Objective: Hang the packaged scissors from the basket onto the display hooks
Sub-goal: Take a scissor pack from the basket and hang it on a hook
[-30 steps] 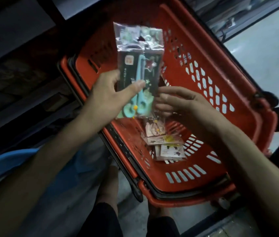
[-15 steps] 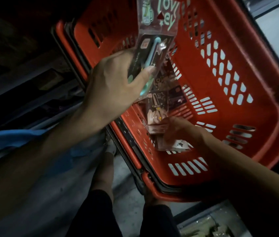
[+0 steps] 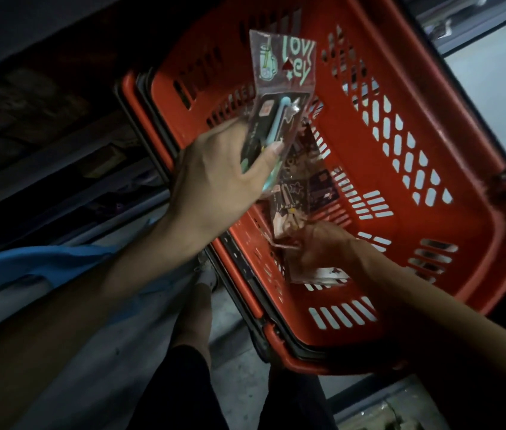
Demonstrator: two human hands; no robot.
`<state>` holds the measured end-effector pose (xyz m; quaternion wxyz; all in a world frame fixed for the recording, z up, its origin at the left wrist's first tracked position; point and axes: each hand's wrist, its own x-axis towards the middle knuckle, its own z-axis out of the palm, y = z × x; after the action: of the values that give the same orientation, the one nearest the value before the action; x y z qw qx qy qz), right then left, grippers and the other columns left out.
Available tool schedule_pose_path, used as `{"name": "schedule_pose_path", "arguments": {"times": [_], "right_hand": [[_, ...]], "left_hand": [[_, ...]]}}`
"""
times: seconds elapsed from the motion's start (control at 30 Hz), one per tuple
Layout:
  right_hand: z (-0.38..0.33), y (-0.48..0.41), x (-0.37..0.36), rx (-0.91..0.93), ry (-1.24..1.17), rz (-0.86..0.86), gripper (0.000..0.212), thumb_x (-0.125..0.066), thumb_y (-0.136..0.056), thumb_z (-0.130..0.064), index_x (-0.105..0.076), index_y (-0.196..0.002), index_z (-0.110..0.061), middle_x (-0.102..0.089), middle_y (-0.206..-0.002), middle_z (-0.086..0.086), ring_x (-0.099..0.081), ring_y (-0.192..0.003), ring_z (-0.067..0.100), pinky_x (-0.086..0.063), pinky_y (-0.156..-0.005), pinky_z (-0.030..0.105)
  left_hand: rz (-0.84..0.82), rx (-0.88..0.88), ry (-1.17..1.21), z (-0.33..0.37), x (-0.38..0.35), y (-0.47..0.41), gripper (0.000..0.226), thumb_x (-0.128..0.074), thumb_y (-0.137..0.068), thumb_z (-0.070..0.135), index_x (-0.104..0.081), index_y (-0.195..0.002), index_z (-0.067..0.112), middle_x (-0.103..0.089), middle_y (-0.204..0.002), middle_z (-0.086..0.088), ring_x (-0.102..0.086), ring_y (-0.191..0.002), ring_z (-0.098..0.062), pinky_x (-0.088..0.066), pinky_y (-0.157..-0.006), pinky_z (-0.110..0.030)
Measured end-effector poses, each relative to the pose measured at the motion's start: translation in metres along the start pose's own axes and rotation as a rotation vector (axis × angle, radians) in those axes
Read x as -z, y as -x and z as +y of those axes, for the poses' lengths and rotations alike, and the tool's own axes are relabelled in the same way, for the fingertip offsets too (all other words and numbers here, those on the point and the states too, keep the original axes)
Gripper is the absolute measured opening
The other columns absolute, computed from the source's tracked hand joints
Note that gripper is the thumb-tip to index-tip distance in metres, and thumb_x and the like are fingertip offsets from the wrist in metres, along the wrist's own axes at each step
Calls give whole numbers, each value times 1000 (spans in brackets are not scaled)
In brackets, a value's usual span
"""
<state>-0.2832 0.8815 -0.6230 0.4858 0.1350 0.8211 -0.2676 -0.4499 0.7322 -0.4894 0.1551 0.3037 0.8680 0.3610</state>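
My left hand (image 3: 220, 178) grips a clear packet of light-blue scissors (image 3: 279, 100) upright above the left side of the red basket (image 3: 431, 156), thumb across its front. My right hand (image 3: 323, 246) is down inside the basket on the pile of scissors packets (image 3: 295, 206) lying on its floor, fingers curled at the top packet's lower end. Whether it holds that packet is unclear. No display hooks are in view.
Dark shelving (image 3: 43, 125) runs along the left. A blue cloth (image 3: 37, 265) lies at lower left. My legs (image 3: 195, 367) show below the basket on the grey floor (image 3: 503, 94).
My right hand left the held packet and went down into the basket onto the pile. My left hand raised the packet and keeps holding it.
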Motion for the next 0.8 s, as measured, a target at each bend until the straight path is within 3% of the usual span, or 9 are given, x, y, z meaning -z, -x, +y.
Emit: {"name": "schedule_pose_path", "arguments": {"times": [0.1,0.17,0.2,0.27,0.37,0.5,0.57,0.7,0.8], "right_hand": [[9,-1,-9,-133,-268,58,35,-67,-80,-50,-74,-104,-27,-75,-98,-4,-73,-96,18,-59,-85,32],[7,4,-6,-141,-674,134,52,-68,-82,-69,-71,-90,-18,-75,-90,0,-71,-83,19,-57,-75,34],[1,12,4,-137,-908,182,52,-72,-84,-65,-70,-87,-13,-73,-85,6,-67,-77,23,-53,-72,38],[-10,35,28,-140,-1269,297,23,-68,-95,-24,-69,-99,-1,-69,-86,18,-64,-71,30,-53,-70,45],[-21,67,61,-59,-1528,431,50,-64,-78,-12,-53,-120,13,-64,-93,23,-64,-72,31,-55,-61,35],[-39,115,80,46,-1610,506,61,-84,-80,-18,-38,-120,-16,-64,-108,16,-72,-72,19,-57,-60,31],[-48,140,85,92,-1601,480,67,-86,-80,-38,-37,-121,-18,-67,-109,12,-72,-76,20,-58,-62,32],[-64,183,94,168,-1617,501,69,-60,-89,-67,-52,-133,-15,-73,-123,11,-74,-106,29,-62,-84,42],[-72,216,98,195,-1702,552,56,-48,-99,-60,-62,-129,-14,-71,-125,19,-65,-118,44,-53,-102,60]], "left_hand": [[13,7,0,2,2,1,19,-67,-101,37,-71,-98,19,-57,-80,17,-52,-64,2,-33,-56,-5],[10,13,5,4,2,0,19,-67,-102,37,-72,-102,18,-61,-85,14,-54,-66,0,-32,-58,-5],[12,17,7,3,2,0,20,-66,-102,37,-73,-102,18,-62,-86,14,-56,-67,-4,-32,-59,-6],[21,36,33,6,4,0,15,-66,-103,36,-70,-96,23,-62,-82,17,-57,-68,-2,-33,-60,-7],[33,65,100,13,8,1,10,-65,-104,32,-64,-95,30,-59,-81,23,-59,-72,9,-36,-60,-5],[-15,93,158,19,13,3,14,-60,-107,31,-69,-104,20,-62,-88,19,-61,-80,7,-41,-66,-8],[-47,124,206,23,15,5,18,-62,-106,34,-70,-99,21,-66,-86,15,-64,-78,2,-49,-67,-19],[-42,299,473,36,24,17,46,-70,-94,57,-71,-97,11,-75,-92,-13,-73,-86,-33,-60,-78,-55],[-97,349,581,67,40,33,40,-72,-91,51,-74,-106,14,-80,-102,-8,-77,-95,-32,-60,-90,-60]]}}
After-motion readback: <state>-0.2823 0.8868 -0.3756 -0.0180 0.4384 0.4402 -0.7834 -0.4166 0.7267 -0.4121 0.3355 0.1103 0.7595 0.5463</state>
